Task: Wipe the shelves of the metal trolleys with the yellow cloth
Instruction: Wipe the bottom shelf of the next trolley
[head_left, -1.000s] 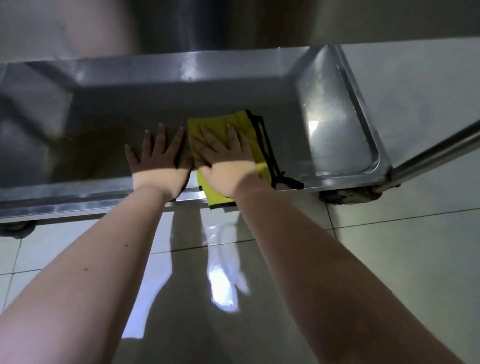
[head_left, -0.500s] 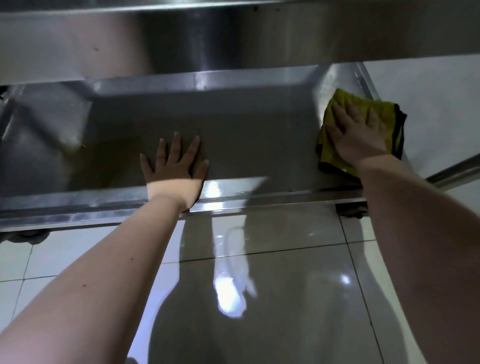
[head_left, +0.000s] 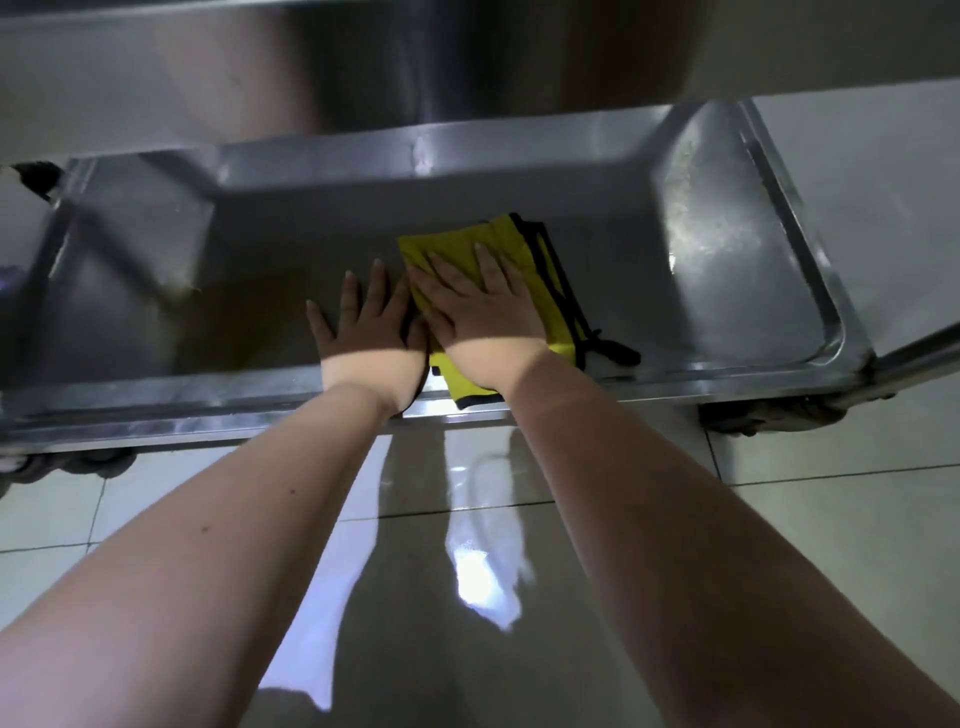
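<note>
Bottom shelf (head_left: 249, 260) of the metal trolley, seen from the front, with both of the person's arms reaching in under the upper shelf (head_left: 208, 78).

Yellow cloth (head_left: 501, 239): folded and lying on the shelf floor a little right of centre. Its long axis runs front to back. The near end laps over the front rim and the far end shows beyond the fingertips. Black trim trails off its right side.

Right hand (head_left: 480, 322): flat on the cloth, palm down, so the cloth sits directly under it. The fingers (head_left: 485, 267) are straight and spread apart, pressing, with nothing curled or pinched.

Left hand (head_left: 366, 338): flat on bare steel just beside the cloth's left edge, fingers straight and slightly apart, holding nothing (it looks like a brace, in my judgement). Whether its thumb touches the cloth, I cannot tell.

Judgement: the left hand blocks the leftward path, while open steel lies to the right. A sideways stroke would run across the cloth's long axis, giving the broadest swath.
</note>
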